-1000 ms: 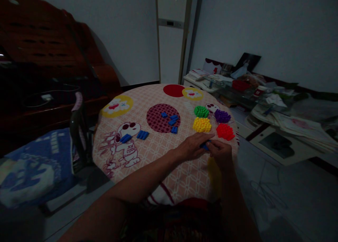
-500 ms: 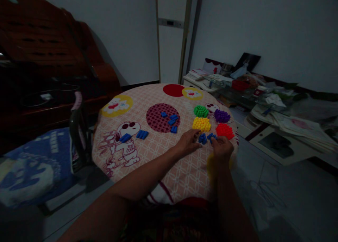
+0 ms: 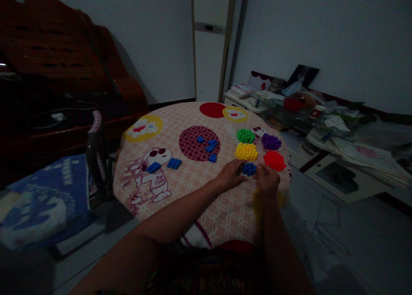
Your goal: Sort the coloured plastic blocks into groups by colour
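Note:
Between my two hands stands a tight cluster of small blue stick-like pieces (image 3: 249,169) on the patterned tablecloth (image 3: 199,192). My left hand (image 3: 232,174) curls round the cluster's left side, thumb and index finger at its edge. Against the right side, my right hand (image 3: 268,180) has its fingers pinched together at the blue pieces. Just beyond sits a yellow cluster (image 3: 246,152), with a red cluster (image 3: 274,160) to the right. A green cluster (image 3: 246,136) and a purple cluster (image 3: 271,141) are farther back.
More blue pieces (image 3: 174,163) lie flat in small groups at the table's left and middle. A chair with a blue cover (image 3: 61,196) is at left, before a wooden bench (image 3: 64,59). Papers and bags crowd a glass-topped cabinet (image 3: 273,101) on the right.
My right hand has moved slightly left, bringing the separate blue pieces against the blue cluster. The two blue groups now form one. My left hand has stayed nearly in place.

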{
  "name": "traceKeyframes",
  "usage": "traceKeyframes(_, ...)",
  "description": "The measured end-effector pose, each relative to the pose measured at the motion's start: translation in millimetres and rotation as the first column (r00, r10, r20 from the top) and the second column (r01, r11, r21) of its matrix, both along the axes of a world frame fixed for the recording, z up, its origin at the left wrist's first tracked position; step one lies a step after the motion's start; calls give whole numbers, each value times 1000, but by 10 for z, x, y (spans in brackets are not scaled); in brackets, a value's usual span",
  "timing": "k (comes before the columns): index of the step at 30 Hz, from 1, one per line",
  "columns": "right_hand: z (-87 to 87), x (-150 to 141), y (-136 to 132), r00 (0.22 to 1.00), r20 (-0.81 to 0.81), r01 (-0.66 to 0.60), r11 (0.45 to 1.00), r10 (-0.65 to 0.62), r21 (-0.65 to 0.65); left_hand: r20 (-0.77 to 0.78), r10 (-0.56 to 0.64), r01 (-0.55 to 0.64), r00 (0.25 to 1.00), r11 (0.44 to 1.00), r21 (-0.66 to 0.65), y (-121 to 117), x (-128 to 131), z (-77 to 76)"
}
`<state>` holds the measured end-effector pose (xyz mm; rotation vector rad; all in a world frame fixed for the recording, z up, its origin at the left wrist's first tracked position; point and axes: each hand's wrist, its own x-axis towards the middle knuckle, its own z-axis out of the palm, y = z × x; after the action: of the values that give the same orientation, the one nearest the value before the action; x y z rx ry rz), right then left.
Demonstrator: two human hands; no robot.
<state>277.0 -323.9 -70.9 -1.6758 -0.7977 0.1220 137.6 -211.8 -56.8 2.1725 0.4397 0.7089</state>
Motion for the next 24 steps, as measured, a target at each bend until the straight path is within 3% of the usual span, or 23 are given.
traceKeyframes(7,27,-25,-1,997,-60,41,999,-40,21,11,5,-5,1000,1000,-1,6,0,-26)
traceKeyframes(12,33,-23,-7,985,-161,64,997,-57,38,22,101,-101,995,995,-1,61,-12,-20)
traceKeyframes(16,24,-38,-11,982,-177,71,995,-58,67,46,261,-265,964,958,109,344,-101,13)
traceKeyframes(20,24,-51,-25,986,-166,37,996,-24,79,80,469,-475,880,857,201,751,-314,63)
traceKeyframes(22,19,-47,-29,988,-155,33,997,-21,71,44,553,-550,832,813,192,901,-418,80)
traceKeyframes(24,14,-42,-30,990,-142,34,997,-24,68,-55,585,-569,809,803,176,991,-487,92)
